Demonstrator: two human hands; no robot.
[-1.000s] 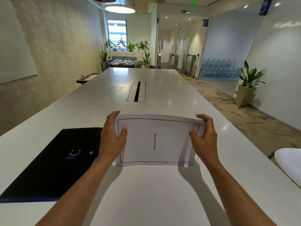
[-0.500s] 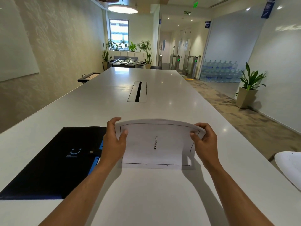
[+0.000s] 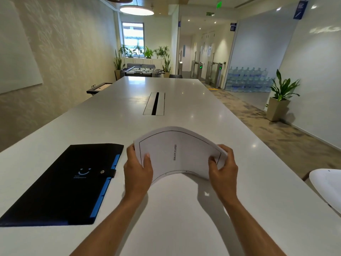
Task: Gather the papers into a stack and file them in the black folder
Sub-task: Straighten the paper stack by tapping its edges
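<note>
A stack of white papers (image 3: 179, 152), its top sheet printed with a thin border and the word BIBLIOGRAPHY, arches upward above the white table (image 3: 184, 209). My left hand (image 3: 137, 170) grips the stack's left edge, thumb on top. My right hand (image 3: 224, 166) grips its right edge. The black folder (image 3: 60, 183) lies closed and flat to the left of my left hand, with a blue spine edge, a snap strap and a small smile logo. A narrow gap separates it from my left hand.
A cable slot (image 3: 154, 104) is set into the table's middle beyond the papers. A white chair (image 3: 326, 185) curves in at the right table edge. Far off stand a foosball table (image 3: 142, 71), potted plants (image 3: 280, 97) and stacked water bottles (image 3: 247, 80).
Both hands have pushed the stack's edges toward each other, so the once nearly flat papers now bow upward and sit lifted off the table. The folder has not moved.
</note>
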